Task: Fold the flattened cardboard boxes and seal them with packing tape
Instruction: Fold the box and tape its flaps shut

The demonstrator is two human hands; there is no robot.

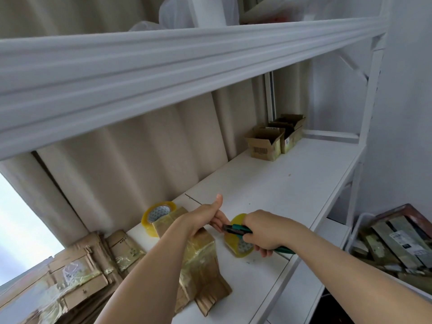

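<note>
Tape from the roll (238,239) is pinched by the left hand (205,218); a green utility knife (236,230) is gripped by the right hand (261,230). Fingers could be nicked, judged by blade proximity.

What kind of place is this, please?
Probably a small packing or storage room: white metal shelving, tape rolls, a stack of flattened cardboard boxes and folded boxes on the shelf.
</note>
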